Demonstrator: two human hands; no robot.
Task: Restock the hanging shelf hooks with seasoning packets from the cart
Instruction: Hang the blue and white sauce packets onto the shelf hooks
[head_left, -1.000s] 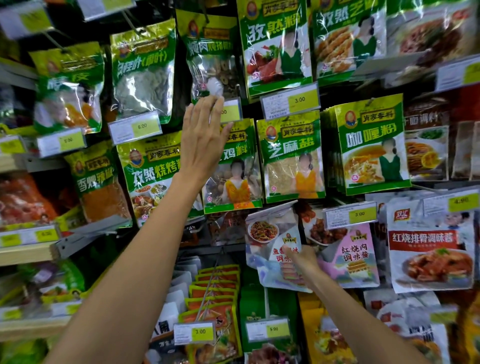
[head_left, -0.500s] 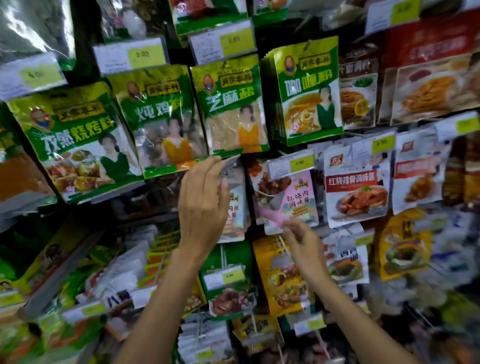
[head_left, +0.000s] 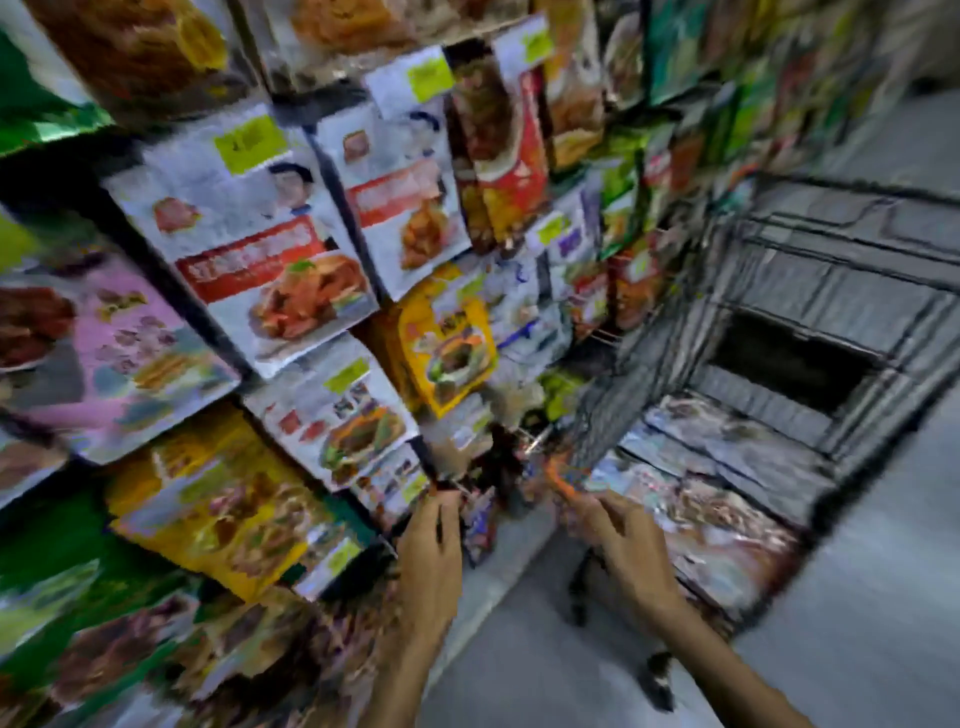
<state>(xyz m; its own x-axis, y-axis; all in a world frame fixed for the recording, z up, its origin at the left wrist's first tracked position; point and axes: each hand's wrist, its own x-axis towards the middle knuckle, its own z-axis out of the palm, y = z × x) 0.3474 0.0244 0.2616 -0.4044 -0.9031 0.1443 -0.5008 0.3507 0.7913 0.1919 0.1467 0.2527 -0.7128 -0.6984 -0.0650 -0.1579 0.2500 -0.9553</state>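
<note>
packet print and yellow price tags (head_left: 250, 143) blurred, nothing legible

Two bare forearms rise from the bottom edge of the blurred head view, each ending in a bare hand. The left hand (head_left: 431, 561) and the right hand (head_left: 626, 551) show no gloves, and no rings can be made out through the smear. Neither wrist carries a watch or band that can be seen, and no sleeve reaches the visible part of either forearm.
</note>
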